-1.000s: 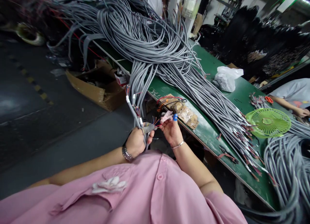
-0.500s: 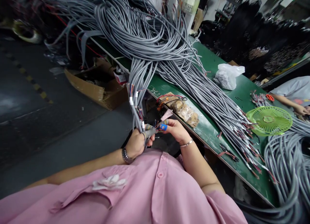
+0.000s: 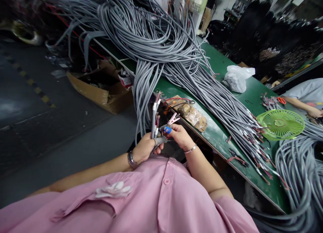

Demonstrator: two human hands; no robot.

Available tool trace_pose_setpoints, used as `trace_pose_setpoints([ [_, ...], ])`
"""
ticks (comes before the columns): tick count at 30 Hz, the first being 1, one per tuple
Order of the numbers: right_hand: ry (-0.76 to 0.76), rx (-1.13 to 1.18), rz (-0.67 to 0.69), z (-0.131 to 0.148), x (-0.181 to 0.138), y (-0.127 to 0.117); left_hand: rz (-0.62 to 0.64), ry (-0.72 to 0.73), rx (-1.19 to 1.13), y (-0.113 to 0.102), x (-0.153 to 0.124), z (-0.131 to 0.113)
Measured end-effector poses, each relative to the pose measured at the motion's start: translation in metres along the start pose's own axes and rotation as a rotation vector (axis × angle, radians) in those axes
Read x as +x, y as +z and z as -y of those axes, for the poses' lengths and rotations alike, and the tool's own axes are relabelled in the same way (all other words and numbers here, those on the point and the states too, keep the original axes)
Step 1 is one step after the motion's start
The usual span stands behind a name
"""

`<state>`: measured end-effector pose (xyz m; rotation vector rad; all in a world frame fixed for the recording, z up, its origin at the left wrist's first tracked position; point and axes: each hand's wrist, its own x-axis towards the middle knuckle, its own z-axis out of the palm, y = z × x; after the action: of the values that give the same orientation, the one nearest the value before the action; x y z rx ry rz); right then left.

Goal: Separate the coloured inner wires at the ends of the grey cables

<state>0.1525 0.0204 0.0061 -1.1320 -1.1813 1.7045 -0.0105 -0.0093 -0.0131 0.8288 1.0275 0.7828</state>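
Observation:
My left hand [image 3: 144, 148] is closed round a few grey cable ends [image 3: 154, 120] that stand upright, with white sleeves and coloured wire tips at the top. My right hand [image 3: 180, 136], with a blue-taped fingertip and a bracelet, is pinched at the wire tips right beside the left hand; a small pinkish piece sticks out above its fingers. These cables hang down from a big heap of grey cables [image 3: 161, 44] on the green table [image 3: 217, 135].
A brown taped block with red wires [image 3: 189, 112] lies at the table edge. A white plastic bag [image 3: 237, 79] and a green fan grille [image 3: 280, 124] sit further right. Another person's arm [image 3: 305, 107] rests at far right. An open cardboard box [image 3: 103, 88] stands on the floor.
The cable ends in my left hand have swung from leaning left to standing nearly upright. My right hand has closed in on their tips, next to the left hand.

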Motion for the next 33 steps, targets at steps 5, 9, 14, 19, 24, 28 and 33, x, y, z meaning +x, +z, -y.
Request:
trace_pose_setpoints([
  [5, 0.090, 0.198, 0.013, -0.005, -0.011, -0.010, -0.142, 0.083, -0.173, -0.002, 0.002, -0.002],
  [9, 0.018, 0.116, -0.116, -0.013, -0.016, 0.007, -0.160, 0.117, -0.184, -0.001, 0.003, -0.002],
  [14, -0.047, 0.132, -0.250, -0.017, -0.006, 0.024, -0.095, 0.074, -0.078, 0.001, 0.002, -0.001],
  [19, 0.003, 0.092, -0.220, -0.012, 0.006, 0.021, -0.092, 0.068, -0.054, 0.001, 0.001, 0.001],
  [24, -0.037, 0.053, -0.244, -0.011, 0.004, 0.016, -0.136, 0.111, -0.170, -0.003, 0.004, 0.001],
  [28, -0.084, 0.065, -0.271, -0.014, 0.000, 0.016, -0.160, 0.115, -0.239, -0.004, 0.005, 0.000],
  [33, -0.076, 0.122, -0.275, -0.017, 0.001, 0.018, -0.169, 0.108, -0.276, -0.002, 0.005, -0.004],
])
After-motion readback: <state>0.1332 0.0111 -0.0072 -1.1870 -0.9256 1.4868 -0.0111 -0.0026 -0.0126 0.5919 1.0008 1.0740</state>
